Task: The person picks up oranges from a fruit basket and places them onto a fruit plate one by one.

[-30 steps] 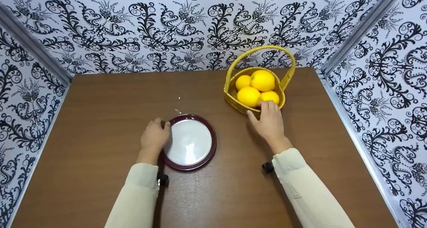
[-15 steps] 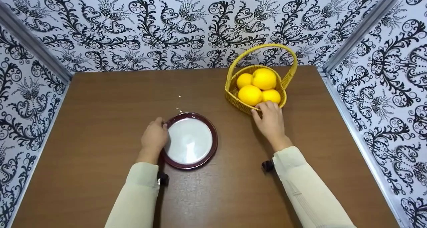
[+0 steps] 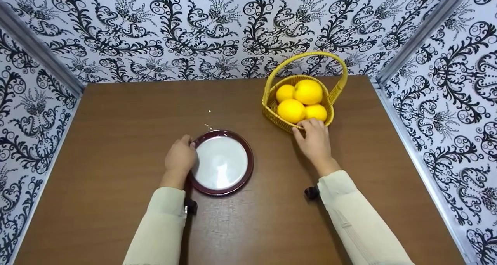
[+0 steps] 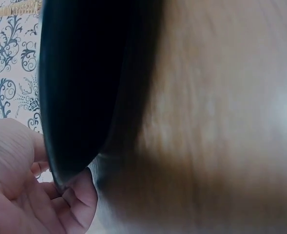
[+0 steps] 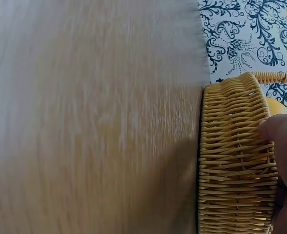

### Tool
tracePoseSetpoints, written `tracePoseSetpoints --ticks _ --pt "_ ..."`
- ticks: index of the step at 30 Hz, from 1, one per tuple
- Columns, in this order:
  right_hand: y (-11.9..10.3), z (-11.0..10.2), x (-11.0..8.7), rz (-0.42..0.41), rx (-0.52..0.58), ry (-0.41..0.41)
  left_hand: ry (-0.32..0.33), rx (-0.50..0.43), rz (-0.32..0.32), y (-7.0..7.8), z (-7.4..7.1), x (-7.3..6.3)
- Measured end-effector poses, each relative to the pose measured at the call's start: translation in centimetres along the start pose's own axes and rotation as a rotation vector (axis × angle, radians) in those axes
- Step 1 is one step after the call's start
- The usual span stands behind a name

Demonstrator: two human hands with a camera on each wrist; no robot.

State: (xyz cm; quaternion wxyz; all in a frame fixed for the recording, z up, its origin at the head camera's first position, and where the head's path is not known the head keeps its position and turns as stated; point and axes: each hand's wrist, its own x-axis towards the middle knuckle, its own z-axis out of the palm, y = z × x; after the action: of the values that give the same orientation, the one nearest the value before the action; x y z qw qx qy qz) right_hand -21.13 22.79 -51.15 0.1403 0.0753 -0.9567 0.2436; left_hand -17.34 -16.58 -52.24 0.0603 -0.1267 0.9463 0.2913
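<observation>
My left hand grips the left rim of a round plate with a white middle and a dark red border. In the left wrist view the dark underside of the plate shows, and curled fingers hold its edge. My right hand pinches the near rim of a yellow wicker basket. Its thumb lies outside the woven wall in the right wrist view, and the fingers reach inside. Several yellow round fruits, perhaps lemons or oranges, fill the basket under its tall handle.
Both things stand on a brown wooden table, the basket at the back right and the plate near the middle. Black-and-white patterned walls enclose the back and sides. A metal strip runs along the right edge.
My right thumb has come in against the basket's rim. The left thumb has settled closer onto the plate's rim. Plate and basket shift only slightly in the view.
</observation>
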Motion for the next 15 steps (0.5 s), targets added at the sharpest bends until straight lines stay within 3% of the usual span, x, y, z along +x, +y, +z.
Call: tracePoseSetpoints --ticks 8,15 --pt "-0.2 0.2 -0.8 -0.009 0.032 0.022 0.002 0.012 -0.004 -0.1 0.1 -0.1" --pt "-0.1 -0.2 -1.4 -0.041 0.045 0.043 -0.033 0.032 -0.004 0.3 -0.6 0.2"
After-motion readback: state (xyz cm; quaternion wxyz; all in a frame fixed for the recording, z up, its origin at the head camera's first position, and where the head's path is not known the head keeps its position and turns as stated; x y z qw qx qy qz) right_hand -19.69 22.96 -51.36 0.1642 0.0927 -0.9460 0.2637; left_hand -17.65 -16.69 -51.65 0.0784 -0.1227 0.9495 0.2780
